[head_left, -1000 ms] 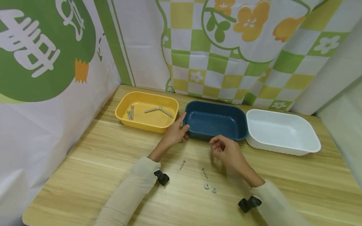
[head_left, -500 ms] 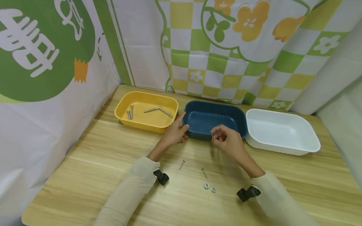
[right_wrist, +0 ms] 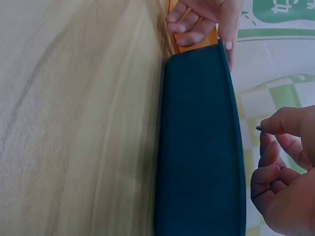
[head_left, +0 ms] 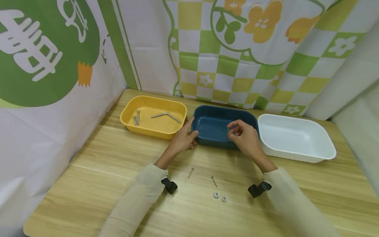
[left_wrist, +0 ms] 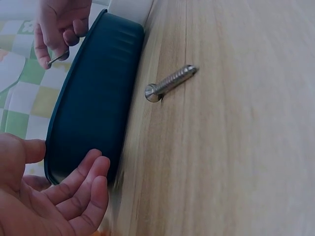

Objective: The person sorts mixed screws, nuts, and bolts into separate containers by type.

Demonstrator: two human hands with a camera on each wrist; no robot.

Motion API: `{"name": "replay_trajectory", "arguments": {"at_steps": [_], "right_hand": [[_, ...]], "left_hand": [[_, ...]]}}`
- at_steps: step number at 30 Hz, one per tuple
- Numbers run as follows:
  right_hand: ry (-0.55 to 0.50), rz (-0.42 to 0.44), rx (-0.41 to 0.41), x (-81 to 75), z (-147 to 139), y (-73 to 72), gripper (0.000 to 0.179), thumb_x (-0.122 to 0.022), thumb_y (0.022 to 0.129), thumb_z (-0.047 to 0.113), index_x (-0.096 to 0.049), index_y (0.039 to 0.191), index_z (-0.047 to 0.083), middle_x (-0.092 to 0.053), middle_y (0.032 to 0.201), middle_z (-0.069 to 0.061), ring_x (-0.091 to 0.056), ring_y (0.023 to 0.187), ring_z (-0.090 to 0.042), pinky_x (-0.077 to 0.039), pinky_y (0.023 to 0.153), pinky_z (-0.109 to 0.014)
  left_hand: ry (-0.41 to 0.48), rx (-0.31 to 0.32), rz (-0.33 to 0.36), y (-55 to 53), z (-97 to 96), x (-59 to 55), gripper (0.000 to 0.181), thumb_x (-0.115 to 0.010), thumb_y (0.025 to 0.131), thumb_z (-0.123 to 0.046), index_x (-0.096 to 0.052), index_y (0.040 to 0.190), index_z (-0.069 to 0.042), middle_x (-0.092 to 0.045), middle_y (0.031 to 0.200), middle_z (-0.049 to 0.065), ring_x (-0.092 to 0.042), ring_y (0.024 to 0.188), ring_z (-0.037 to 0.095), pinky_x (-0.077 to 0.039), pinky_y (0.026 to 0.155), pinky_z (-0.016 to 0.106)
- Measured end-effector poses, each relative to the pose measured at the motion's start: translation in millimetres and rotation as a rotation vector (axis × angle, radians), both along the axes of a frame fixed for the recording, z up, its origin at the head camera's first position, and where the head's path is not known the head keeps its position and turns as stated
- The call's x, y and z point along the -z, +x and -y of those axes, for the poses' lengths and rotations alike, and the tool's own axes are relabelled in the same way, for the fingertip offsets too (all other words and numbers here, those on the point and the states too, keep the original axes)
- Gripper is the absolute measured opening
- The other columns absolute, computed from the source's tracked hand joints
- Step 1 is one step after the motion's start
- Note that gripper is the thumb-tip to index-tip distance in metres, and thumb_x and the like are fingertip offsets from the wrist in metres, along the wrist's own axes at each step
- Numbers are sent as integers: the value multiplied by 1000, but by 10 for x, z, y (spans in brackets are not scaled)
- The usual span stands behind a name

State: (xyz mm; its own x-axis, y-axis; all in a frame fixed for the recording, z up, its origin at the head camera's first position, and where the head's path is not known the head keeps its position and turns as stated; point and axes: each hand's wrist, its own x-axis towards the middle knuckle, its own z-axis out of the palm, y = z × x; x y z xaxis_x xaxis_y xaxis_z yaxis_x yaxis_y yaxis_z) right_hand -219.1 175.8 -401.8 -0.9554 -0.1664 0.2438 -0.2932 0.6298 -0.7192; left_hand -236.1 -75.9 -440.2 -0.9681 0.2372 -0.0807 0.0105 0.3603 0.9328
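My right hand (head_left: 245, 135) pinches a small screw (head_left: 228, 130) between thumb and fingertips, above the right part of the dark blue bin (head_left: 225, 144). The left wrist view shows that screw (left_wrist: 58, 57) slanting past the bin's rim. At the bin's left end rests my left hand (head_left: 182, 137), its thumb touching the rim and its other fingers loosely extended beside the outer wall. Two screws lie on the table in front, one on the left (head_left: 190, 173) and one on the right (head_left: 214, 181). Nearer still are two nuts, a larger one (head_left: 216, 195) and a smaller one (head_left: 224, 199).
Left of the blue bin stands a yellow bin (head_left: 148, 131) with several long bolts (head_left: 159, 115) in it. A white bin (head_left: 296, 154) touches the blue one's right end. Patterned cloth (head_left: 228, 69) hangs behind the wooden table (head_left: 97, 184).
From in front of the blue bin, my right hand has risen and moved forward and right over its rim, carrying the screw. My left hand has stayed on the bin's left end.
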Motion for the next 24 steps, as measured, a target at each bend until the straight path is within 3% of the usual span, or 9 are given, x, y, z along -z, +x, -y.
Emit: {"name": "replay_trajectory", "arguments": {"at_steps": [11,24], "right_hand": [[3,39,44,127,-22,-90,19,-72,91,8,-69,110,6,-71,87,-7,-60,71,-19,-46,61,-30],[13,-7,45,199,-27,-108,19,-74,90,7,-70,108,5,-70,86,-8,-60,71,-20,-46,62,-31]], "left_hand": [[-12,-23,-2,10,-11,-8,67,-55,104,-20,-21,162,-21,-69,77,17,-66,63,30,-55,55,36],[-3,-29,18,17,-20,-11,67,-55,104,-21,-21,162,-23,-69,77,19,-66,63,32,-54,54,35]]}}
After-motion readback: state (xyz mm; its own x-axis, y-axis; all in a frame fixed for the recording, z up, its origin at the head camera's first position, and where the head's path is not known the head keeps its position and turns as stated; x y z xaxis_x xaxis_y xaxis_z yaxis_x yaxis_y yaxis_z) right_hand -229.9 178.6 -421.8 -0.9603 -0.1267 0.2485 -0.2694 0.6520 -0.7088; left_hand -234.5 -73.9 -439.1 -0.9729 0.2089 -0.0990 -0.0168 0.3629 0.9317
